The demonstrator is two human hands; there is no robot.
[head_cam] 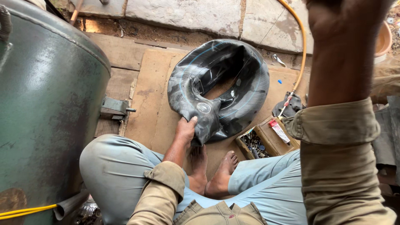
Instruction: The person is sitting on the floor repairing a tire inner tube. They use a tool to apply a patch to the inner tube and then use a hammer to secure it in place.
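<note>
Rolled-up khaki shirt sleeves, light blue-grey trousers, 2 bare feet, no gloves.

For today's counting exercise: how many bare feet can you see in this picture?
2. One foot lies below the left hand that grips the tube; the other foot lies just right of it, beside the wooden box. None seems hidden.

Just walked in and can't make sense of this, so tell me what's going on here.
A person sits cross-legged on a wooden board on the ground. Their left hand grips the near edge of a black rubber inner tube, which lies partly inflated and crumpled in front of their bare feet. The right arm is raised toward the camera; its hand is out of frame. A small wooden box of metal bits sits at their right, a big green tank at their left.
</note>
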